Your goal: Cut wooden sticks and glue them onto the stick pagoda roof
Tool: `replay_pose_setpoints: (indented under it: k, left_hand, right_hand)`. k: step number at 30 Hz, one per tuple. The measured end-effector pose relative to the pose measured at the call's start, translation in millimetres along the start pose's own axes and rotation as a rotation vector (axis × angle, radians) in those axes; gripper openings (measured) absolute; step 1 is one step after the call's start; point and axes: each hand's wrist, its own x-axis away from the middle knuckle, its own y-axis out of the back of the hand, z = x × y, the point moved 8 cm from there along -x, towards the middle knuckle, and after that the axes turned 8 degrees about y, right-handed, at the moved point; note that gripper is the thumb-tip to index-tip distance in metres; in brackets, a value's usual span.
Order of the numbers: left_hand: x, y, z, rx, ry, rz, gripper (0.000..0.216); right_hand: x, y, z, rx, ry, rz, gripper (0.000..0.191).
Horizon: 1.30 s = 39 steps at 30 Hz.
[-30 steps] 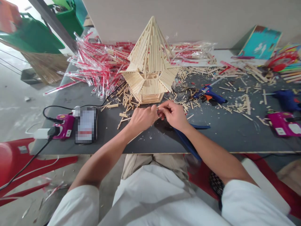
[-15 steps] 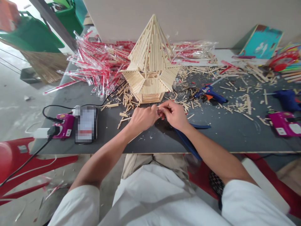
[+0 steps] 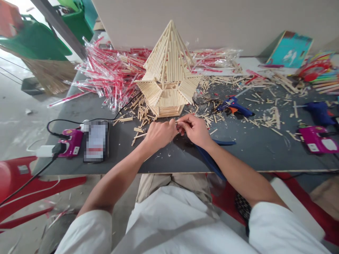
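Note:
My left hand (image 3: 159, 134) and my right hand (image 3: 194, 129) meet over the dark table (image 3: 254, 148), fingers pinched together on a small wooden stick piece (image 3: 178, 122) between them. Just beyond my hands stands a pagoda-like model (image 3: 168, 70) built of pale wooden sticks, with a pointed roof. Cut stick pieces (image 3: 140, 114) lie scattered around its base. Blue-handled cutters (image 3: 212, 160) lie under my right forearm.
A heap of red-and-clear stick wrappers (image 3: 111, 74) fills the back left. A blue glue gun (image 3: 234, 106) lies right of the model, a second one (image 3: 319, 112) far right. A phone (image 3: 96, 140) and pink power strips (image 3: 70, 141) (image 3: 316, 138) sit on the table.
My hands have stayed together in front of the model, with only small finger movement. The view has shifted slightly.

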Motion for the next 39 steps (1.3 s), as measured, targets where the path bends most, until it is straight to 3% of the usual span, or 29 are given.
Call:
replay_pose_setpoints:
  k: [13, 22, 26, 29, 31, 33, 35, 37, 39]
  left_hand:
    - [2, 1, 3, 0.042, -0.021, -0.04, 0.033]
    - [9, 16, 7, 0.03, -0.18, -0.158, 0.031]
    - [8, 14, 16, 0.044, -0.171, -0.155, 0.031]
    - [7, 11, 21, 0.057, -0.157, -0.113, 0.03]
    - [8, 10, 21, 0.064, -0.161, -0.097, 0.031]
    - [9, 11, 18, 0.072, -0.172, -0.089, 0.034]
    - [10, 13, 16, 0.076, -0.178, -0.083, 0.035]
    - [11, 14, 14, 0.073, -0.179, -0.077, 0.036]
    - [11, 15, 13, 0.083, -0.17, -0.07, 0.034]
  right_hand:
    - [-1, 1, 4, -0.008, 0.0, 0.004, 0.023]
    - [-4, 11, 20, -0.056, -0.067, -0.016, 0.027]
    - [0, 37, 46, 0.269, -0.047, 0.062, 0.03]
    - [27, 59, 56, 0.639, -0.114, 0.202, 0.042]
    - [57, 70, 54, 0.879, -0.189, 0.328, 0.062]
    - [88, 76, 49, 1.069, -0.247, 0.441, 0.097]
    - [112, 76, 45, 1.188, -0.259, 0.513, 0.115]
    - [125, 73, 44, 1.241, -0.239, 0.537, 0.113]
    - [130, 70, 45, 1.267, -0.227, 0.53, 0.095]
